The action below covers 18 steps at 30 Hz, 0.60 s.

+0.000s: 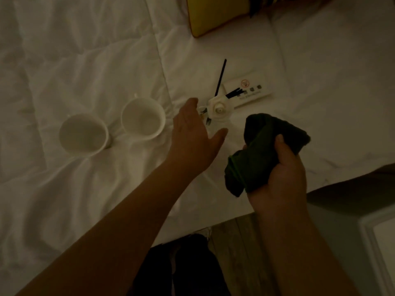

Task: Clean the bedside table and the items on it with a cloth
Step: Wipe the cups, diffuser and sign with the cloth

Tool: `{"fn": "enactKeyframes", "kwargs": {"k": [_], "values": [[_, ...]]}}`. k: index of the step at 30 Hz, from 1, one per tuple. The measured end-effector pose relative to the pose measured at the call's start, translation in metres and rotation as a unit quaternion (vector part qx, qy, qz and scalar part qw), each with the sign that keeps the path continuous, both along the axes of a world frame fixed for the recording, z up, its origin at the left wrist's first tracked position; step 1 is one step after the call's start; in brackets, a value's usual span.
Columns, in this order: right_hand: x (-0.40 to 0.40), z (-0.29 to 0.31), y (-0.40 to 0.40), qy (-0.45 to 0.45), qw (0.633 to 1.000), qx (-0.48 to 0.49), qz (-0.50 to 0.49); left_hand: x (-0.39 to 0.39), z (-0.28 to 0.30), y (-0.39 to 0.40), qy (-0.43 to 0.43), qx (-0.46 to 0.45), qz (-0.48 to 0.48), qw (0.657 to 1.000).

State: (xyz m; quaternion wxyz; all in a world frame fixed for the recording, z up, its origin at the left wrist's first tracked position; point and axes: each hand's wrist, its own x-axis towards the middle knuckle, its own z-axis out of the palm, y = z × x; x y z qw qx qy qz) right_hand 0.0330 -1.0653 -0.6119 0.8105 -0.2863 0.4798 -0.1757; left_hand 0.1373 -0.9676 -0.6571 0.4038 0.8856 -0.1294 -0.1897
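Observation:
My right hand grips a bunched dark green cloth above the edge of the white bed. My left hand reaches forward over the bedding with straight fingers, just left of a small white diffuser bottle with black reed sticks; it holds nothing. Two white mugs stand upright on the duvet to the left. A white no-smoking sign card lies behind the bottle.
A yellow cushion lies at the top of the bed. The pale corner of the bedside table shows at the lower right. Wooden floor and a dark garment lie below the bed's edge.

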Motion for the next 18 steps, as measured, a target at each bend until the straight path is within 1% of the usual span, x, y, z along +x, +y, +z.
{"fn": "enactKeyframes", "kwargs": {"k": [1, 2, 4, 6, 7, 9, 11, 13, 15, 18], "values": [[0.000, 0.000, -0.005, -0.007, 1.000, -0.005, -0.004, 0.005, -0.008, -0.008, 0.041, -0.015, 0.018, 0.999], [0.000, 0.000, -0.010, -0.016, 1.000, -0.010, -0.007, 0.011, -0.015, -0.015, 0.054, -0.012, 0.024, 0.998], [-0.001, 0.000, -0.018, -0.019, 0.999, -0.030, -0.004, 0.021, -0.026, -0.025, 0.040, 0.017, 0.024, 0.999], [-0.001, 0.000, -0.025, -0.002, 0.997, -0.076, 0.018, 0.028, -0.029, -0.029, 0.033, 0.007, 0.044, 0.998], [0.000, 0.000, -0.028, 0.015, 0.992, -0.118, 0.038, 0.030, -0.029, -0.030, 0.029, -0.004, 0.043, 0.999], [0.005, 0.001, -0.033, 0.051, 0.971, -0.216, 0.089, 0.032, -0.023, -0.026, 0.010, -0.017, 0.020, 1.000], [0.015, 0.002, -0.035, 0.077, 0.945, -0.291, 0.125, 0.032, -0.008, -0.021, -0.002, -0.028, -0.005, 1.000], [0.029, 0.001, -0.031, 0.077, 0.924, -0.337, 0.165, 0.029, 0.014, -0.014, 0.013, -0.059, -0.028, 0.998], [0.043, 0.002, -0.021, 0.061, 0.903, -0.370, 0.210, 0.025, 0.034, -0.010, 0.025, -0.066, -0.049, 0.996], [0.058, 0.006, -0.010, 0.027, 0.887, -0.383, 0.256, 0.024, 0.059, -0.003, 0.039, -0.068, -0.060, 0.995]]}}
